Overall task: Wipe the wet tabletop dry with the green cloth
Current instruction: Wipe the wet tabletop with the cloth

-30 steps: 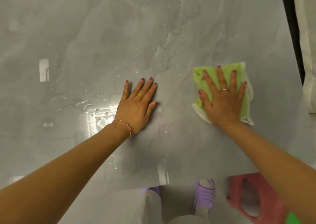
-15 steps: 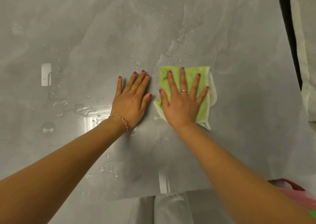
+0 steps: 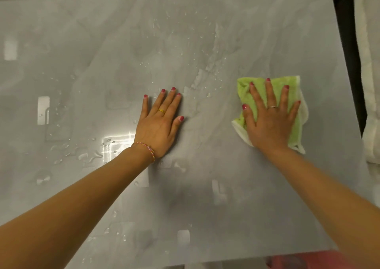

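Right fingers: the right hand (image 3: 269, 122) lies palm down with all five fingers spread and flat, pressing on the green cloth (image 3: 273, 96); nothing is pinched or curled round, the grip is released and the hold is by pressure only.
Green cloth: it sits under the right palm and fingers, flat on the tabletop (image 3: 102, 53). Green pile shows between and beyond the fingertips; a white underside peeps out below the thumb and past the little finger, towards the table's right edge.
Right ring: a thin band (image 3: 272, 107) on the ring finger.
Left fingers: the left hand (image 3: 158, 127) is flat on the bare surface, fingers straight and close together, thumb out to the side, holding nothing.
Left ring: a gold band (image 3: 161, 111) on one finger.
Bracelet: a braided thread bracelet (image 3: 147, 148) circles the left wrist.
Between the hands: a stretch of grey surface well apart from both, with a thin wet film (image 3: 195, 96) just beyond the left fingertips.
Water drops: scattered beads (image 3: 86, 155) lie outward from the left wrist, beside a bright reflection; finer drops dot the surface beyond both sets of fingertips.
Tabletop: grey, marbled and glossy.
Beyond the cloth: past the table's right edge, a dark gap, then pale fabric (image 3: 370, 83).
Near edge: something pink (image 3: 304, 261), blurred, shows under the right forearm.
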